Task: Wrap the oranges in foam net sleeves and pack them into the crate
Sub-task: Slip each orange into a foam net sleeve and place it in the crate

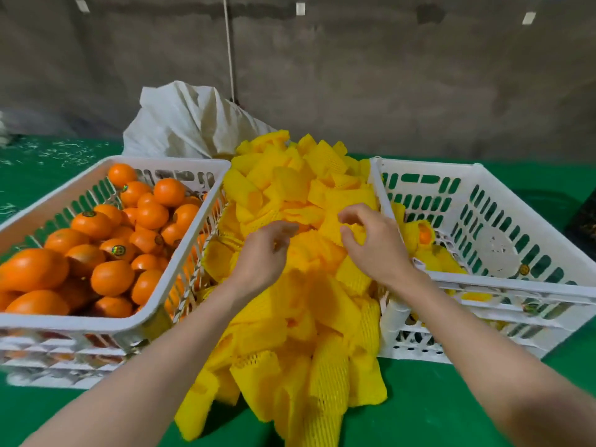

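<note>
A heap of yellow foam net sleeves (290, 195) lies on the green table between two white crates. The left crate (80, 321) is full of bare oranges (113, 277). In the right crate (503, 287) lie a few sleeve-wrapped oranges (424, 235) along its left side. My right hand (377, 246) hovers over the heap and pinches one yellow sleeve (357, 229) between thumb and fingers. My left hand (267, 253) hangs just left of it over the heap, fingers loosely curled, with nothing visibly in its grasp.
A crumpled white sack (187, 121) stands behind the heap against a grey wall. Green table surface (435, 411) shows in front of the crates. A dark object (585, 221) sits at the far right edge.
</note>
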Available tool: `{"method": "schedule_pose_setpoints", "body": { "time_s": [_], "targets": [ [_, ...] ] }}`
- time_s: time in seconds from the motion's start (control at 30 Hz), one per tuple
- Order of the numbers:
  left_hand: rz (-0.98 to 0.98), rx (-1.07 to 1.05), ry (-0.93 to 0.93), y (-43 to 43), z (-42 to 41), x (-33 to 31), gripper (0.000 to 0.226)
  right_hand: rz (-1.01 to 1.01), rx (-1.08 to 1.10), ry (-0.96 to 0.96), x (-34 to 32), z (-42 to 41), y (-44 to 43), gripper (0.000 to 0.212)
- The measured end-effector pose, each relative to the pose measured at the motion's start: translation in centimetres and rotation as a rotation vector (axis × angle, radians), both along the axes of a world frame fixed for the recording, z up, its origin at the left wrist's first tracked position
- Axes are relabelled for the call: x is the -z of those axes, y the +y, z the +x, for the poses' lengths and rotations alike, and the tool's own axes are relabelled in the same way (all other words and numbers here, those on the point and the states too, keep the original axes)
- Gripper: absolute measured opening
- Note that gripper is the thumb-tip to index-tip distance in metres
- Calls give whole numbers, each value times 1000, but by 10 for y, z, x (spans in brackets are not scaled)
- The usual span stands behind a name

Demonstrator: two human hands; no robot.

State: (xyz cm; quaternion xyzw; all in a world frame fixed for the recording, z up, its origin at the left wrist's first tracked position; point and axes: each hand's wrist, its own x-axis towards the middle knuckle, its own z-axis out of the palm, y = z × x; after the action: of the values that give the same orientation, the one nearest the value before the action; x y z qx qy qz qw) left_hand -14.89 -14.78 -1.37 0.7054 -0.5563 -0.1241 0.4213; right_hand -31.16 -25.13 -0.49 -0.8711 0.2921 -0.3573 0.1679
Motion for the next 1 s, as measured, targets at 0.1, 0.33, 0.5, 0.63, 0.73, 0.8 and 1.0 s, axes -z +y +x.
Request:
{"method": "schedule_pose_setpoints", "body": {
  "time_s": [0.1,0.33,0.5,0.63,0.73,0.8,1.0],
  "targets": [
    [5,-100,44,21,29,1,34,50,-139,294,13,42,26,38],
    [-75,-229,74,58,69,5,40,12,-196,862,47,111,50,72],
    [-28,-194,221,73,84,5,39,224,-291,406,29,110,33,27],
    [168,-90,322,70,84,0,63,564,-424,169,11,103,35,11],
    [116,-117,259,67,84,-1,45,658,-394,122,8,103,40,19],
    [37,-200,121,68,84,0,35,487,-302,174,7,108,45,35],
    [-114,-125,79,86,99,-10,20,224,-332,14,-4,140,69,40]
  ]
}}
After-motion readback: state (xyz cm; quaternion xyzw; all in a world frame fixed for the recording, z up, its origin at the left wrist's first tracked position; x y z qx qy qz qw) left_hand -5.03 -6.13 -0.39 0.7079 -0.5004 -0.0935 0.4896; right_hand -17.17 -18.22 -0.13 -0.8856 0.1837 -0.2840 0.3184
